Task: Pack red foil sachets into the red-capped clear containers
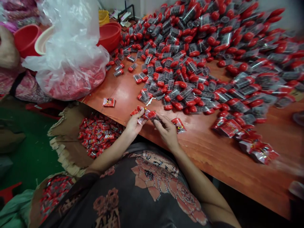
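At the near edge of the reddish wooden table point(213, 152), my left hand point(134, 124) pinches a small red packet point(136, 111) and one end of a little red-capped clear tube point(150, 114). My right hand point(168, 131) has its fingers closed on the other end of that tube. A second red packet point(178, 124) lies just right of my right hand. A huge pile of the same red-capped tubes point(201, 53) covers the far half of the table.
A stack of red packets point(247, 137) lies to the right. One loose packet point(108, 102) sits to the left. A cardboard box of finished pieces point(98, 133) stands below the table edge. A clear plastic bag point(71, 53) and red bowls point(109, 34) are far left.
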### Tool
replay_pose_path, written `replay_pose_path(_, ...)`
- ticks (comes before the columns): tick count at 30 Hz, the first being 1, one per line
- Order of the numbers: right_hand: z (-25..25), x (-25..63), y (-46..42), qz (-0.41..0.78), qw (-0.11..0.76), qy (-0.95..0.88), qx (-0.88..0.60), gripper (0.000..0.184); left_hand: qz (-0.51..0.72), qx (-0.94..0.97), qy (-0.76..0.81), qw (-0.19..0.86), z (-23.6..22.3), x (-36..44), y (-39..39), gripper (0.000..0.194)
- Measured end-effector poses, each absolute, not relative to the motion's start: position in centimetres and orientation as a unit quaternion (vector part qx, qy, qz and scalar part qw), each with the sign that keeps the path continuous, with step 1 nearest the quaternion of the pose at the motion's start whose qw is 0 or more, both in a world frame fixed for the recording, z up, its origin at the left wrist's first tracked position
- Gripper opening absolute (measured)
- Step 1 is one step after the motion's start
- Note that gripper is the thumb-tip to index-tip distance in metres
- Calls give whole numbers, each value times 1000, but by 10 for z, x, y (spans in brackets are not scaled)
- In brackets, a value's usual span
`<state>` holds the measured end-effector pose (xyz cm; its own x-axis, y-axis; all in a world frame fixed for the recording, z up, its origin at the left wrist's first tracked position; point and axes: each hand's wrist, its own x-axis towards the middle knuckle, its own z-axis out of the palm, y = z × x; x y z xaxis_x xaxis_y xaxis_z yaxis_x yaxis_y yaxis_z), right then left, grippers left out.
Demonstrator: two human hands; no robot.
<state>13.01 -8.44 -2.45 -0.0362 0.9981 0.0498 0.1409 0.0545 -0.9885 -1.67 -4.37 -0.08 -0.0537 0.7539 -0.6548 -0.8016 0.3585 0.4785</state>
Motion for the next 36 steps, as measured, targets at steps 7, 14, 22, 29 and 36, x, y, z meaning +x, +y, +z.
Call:
replay_pose_path(7, -10, 137, -88, 481, 439, -562, -510, 36, 582, 51, 466, 665, -2, -14, -49, 9)
replay_pose_path(14, -8, 146, -87, 540, 428, -543, -480, 36, 590, 108, 471, 647, 0, -10, -53, 16)
replay_pose_path(22, -17, 136, -93, 496, 476, -535, -491, 48, 581, 182, 457, 648, 15, -4, -62, 26)
replay_pose_path(29, -17, 128, -101, 367, 480, -598, -527, 41, 578, 200, 453, 649, 14, 9, -75, 22)
replay_pose_path(36, -25, 119, -105, 411, 535, -489, -552, 28, 563, 211, 449, 661, 18, 13, -74, 18)
